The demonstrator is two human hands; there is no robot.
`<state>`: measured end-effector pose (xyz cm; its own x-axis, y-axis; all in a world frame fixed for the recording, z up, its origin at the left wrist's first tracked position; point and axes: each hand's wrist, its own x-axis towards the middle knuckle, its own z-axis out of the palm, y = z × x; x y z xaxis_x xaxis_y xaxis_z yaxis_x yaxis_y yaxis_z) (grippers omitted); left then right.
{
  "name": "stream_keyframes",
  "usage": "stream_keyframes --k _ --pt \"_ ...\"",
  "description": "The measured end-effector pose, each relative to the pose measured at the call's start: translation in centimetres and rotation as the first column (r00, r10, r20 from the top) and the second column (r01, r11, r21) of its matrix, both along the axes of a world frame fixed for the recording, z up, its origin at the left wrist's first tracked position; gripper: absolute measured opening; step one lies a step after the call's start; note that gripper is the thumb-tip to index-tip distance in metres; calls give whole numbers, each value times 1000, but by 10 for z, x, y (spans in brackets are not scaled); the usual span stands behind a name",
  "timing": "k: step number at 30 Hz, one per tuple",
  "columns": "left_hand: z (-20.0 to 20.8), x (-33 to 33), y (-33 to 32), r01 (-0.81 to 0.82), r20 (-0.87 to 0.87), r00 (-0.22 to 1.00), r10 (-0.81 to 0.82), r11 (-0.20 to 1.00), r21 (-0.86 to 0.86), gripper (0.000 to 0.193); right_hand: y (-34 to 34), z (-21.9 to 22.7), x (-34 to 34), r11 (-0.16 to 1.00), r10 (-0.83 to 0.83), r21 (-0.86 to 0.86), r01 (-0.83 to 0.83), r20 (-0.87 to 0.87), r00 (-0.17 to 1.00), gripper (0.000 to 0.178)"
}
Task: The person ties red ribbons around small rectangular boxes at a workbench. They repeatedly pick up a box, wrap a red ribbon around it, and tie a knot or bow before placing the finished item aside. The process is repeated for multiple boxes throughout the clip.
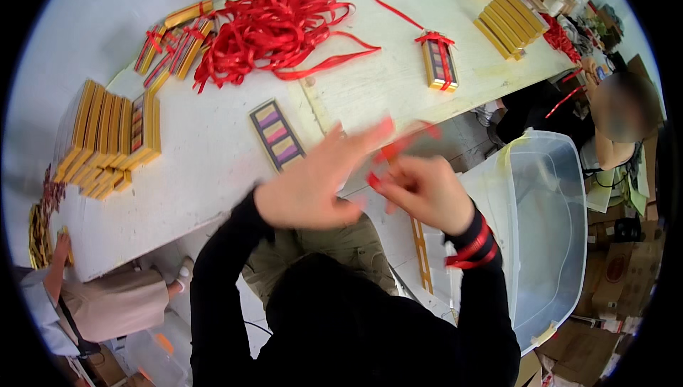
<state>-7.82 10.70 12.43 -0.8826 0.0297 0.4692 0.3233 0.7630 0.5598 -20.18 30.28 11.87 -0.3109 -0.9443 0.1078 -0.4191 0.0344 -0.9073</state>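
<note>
My left hand (313, 181), blurred by motion, is spread flat over the table's near edge with nothing seen in it. To its right, my right hand (427, 191) is closed in a pinch on a red ribbon (393, 151), which is smeared by motion. More red ribbon (471, 250) is wound round my right wrist. Just beyond the left hand lies a flat gold-edged box (274, 131) with a dark window showing purple, pink and tan bars. Farther right on the table is a similar box (436, 67) tied with red ribbon and a bow.
A heap of red ribbons (274, 31) covers the table's far middle. Stacked gold boxes stand at left (107, 131) and at far right (511, 23). A clear plastic bin (546, 223) is at my right. One person (569, 113) sits at right; another (107, 309) is at lower left.
</note>
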Motion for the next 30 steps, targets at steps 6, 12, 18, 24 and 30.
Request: stream_keyframes --k 6,12,18,24,30 --pt "-6 90 -12 -421 18 903 429 892 -164 53 -57 31 18 900 209 258 -351 452 867 17" --pt "38 106 -107 -476 -66 873 484 811 -341 49 -5 8 -9 930 114 296 -219 334 936 14" --pt "36 24 -235 -679 -498 716 489 322 -660 52 -45 -21 40 990 94 54 -129 426 900 20" --pt "-44 -5 -237 -742 -322 570 756 307 -596 49 -125 -74 74 988 -154 62 142 504 850 22" --pt "-128 32 -152 -739 313 658 685 668 94 51 -119 -96 80 964 -249 189 187 395 884 16"
